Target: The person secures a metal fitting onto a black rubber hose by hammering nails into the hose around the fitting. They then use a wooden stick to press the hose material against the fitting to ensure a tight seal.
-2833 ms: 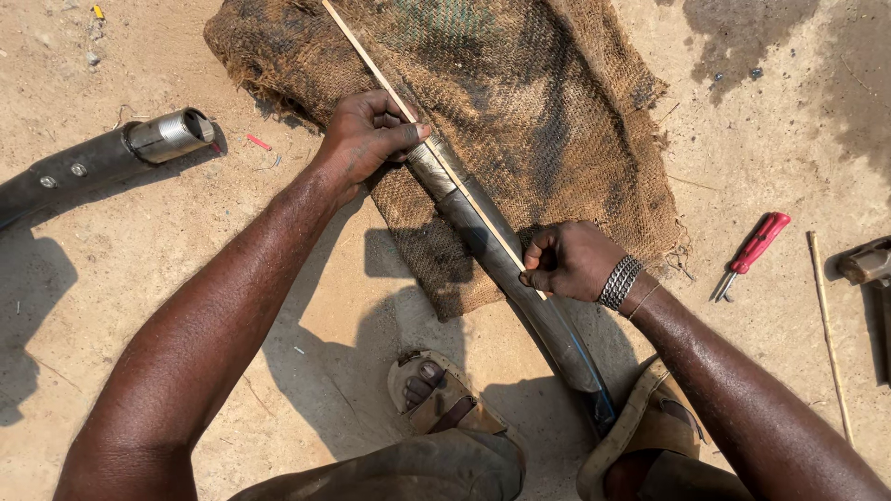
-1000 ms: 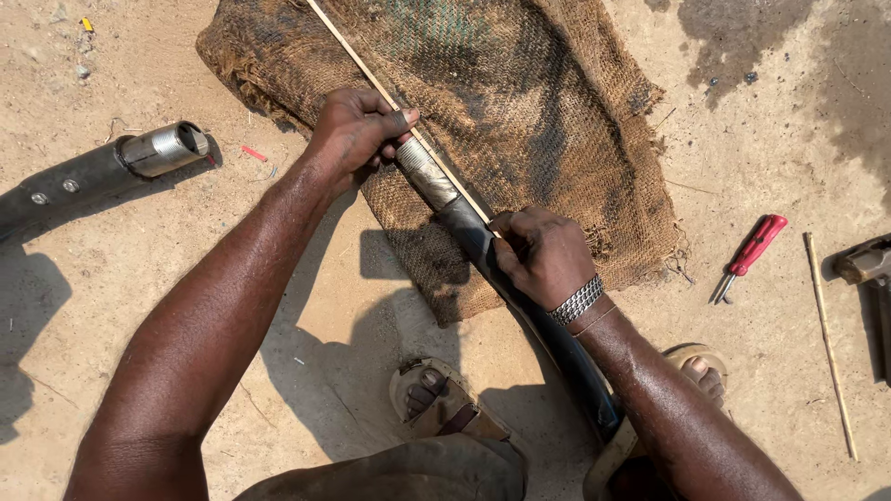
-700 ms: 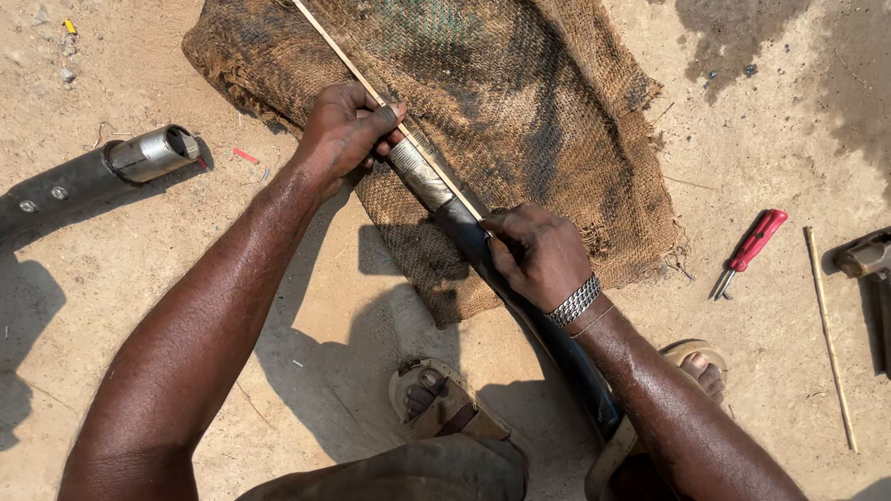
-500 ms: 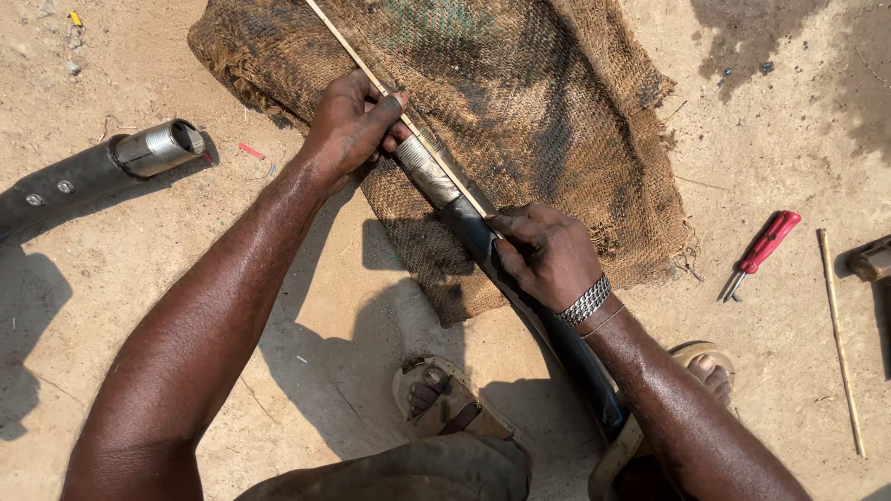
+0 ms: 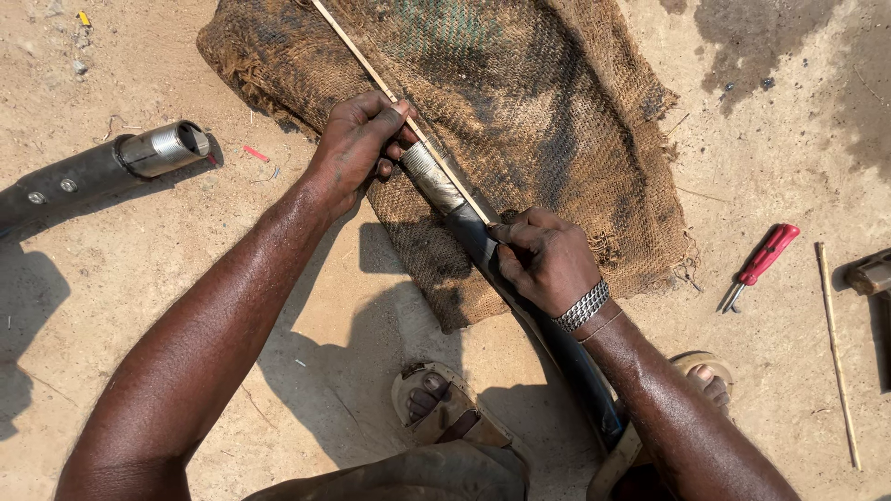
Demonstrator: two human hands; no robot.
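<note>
A black pipe with a silver threaded end (image 5: pixel 434 178) lies slanted across a brown burlap sack (image 5: pixel 566 121) on the sandy ground. A thin wooden stick (image 5: pixel 367 67) runs along the pipe's upper side. My left hand (image 5: pixel 357 141) grips the pipe's silver end and presses the stick against it. My right hand (image 5: pixel 548 260), with a metal bracelet at the wrist, is closed around the black part of the pipe lower down, fingertips pinching the stick's near end.
A second black pipe with a silver end (image 5: pixel 139 158) lies at the left. A red-handled tool (image 5: pixel 763 263), another thin stick (image 5: pixel 835 353) and a dark metal object (image 5: pixel 871 272) lie at the right. My sandalled feet (image 5: pixel 445 408) are below.
My right hand slid up the pipe toward the left hand and closed over it. The left hand kept its hold on the silver end and the stick.
</note>
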